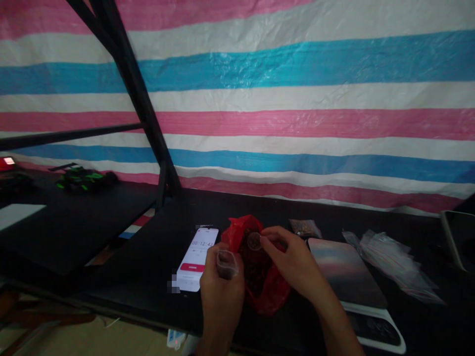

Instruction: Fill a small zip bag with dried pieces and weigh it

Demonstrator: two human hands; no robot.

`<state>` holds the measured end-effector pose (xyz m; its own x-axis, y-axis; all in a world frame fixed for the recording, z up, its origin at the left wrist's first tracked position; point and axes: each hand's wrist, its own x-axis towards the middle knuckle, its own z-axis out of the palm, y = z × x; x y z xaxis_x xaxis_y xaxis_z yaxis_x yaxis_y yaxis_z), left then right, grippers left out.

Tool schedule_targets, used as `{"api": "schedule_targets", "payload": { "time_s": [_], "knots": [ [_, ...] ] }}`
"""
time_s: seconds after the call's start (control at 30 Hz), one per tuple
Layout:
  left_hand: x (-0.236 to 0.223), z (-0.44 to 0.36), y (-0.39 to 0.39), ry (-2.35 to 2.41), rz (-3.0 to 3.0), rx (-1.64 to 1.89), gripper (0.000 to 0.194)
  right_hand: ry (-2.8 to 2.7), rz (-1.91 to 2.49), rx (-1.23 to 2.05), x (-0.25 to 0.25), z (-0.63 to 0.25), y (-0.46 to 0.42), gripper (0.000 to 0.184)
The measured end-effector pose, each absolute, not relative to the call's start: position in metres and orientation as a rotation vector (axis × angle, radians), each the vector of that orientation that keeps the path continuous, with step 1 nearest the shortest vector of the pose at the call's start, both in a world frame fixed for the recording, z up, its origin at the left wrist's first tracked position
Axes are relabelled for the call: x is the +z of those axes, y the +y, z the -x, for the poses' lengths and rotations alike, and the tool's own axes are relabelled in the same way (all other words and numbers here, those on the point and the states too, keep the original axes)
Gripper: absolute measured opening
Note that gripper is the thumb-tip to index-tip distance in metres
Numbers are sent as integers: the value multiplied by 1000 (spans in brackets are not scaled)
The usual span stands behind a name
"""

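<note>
A red plastic bag (272,299) stands open on the black table, with dark brown bits (257,277) inside; their kind is too dim to tell. My left hand (222,296) is closed on a small clear plastic bag (227,261), its mouth held open at the red bag's left side. Over the red bag's opening, my right hand (295,259) pinches a small round transparent cup (254,241) between thumb and fingers. Whether the cup holds anything is hard to make out.
Left of my hands lies a phone (195,254) showing a running timer. A digital scale (347,277), a filled small bag (305,228) and a pile of clear zip bags (397,264) lie to the right. A green toy car (83,178) sits far left, beyond a black metal post (139,99).
</note>
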<state>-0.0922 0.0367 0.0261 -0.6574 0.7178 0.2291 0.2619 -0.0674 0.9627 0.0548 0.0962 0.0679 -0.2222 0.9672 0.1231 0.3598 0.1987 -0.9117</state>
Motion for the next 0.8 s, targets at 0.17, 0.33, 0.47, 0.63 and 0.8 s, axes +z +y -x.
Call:
{"api": "schedule_targets", "payload": {
  "time_s": [0.17, 0.33, 0.47, 0.63, 0.8],
  "knots": [
    [20, 88, 35, 1908, -1156, 1659, 21, -1780, 1109, 906, 89, -52, 81, 18],
    [14, 88, 35, 1900, -1154, 1632, 26, -1938, 1056, 792, 98, -44, 68, 33],
    [15, 87, 37, 1855, -1134, 1628, 34, -1993, 991, 811, 100, -44, 68, 38],
    [22, 86, 39, 1895, -1113, 1708, 28, -1879, 1039, 702, 94, -44, 77, 33],
    [31, 84, 35, 1946, -1120, 2041, 25, -2015, 1263, 684, 75, -45, 89, 14]
  ]
}}
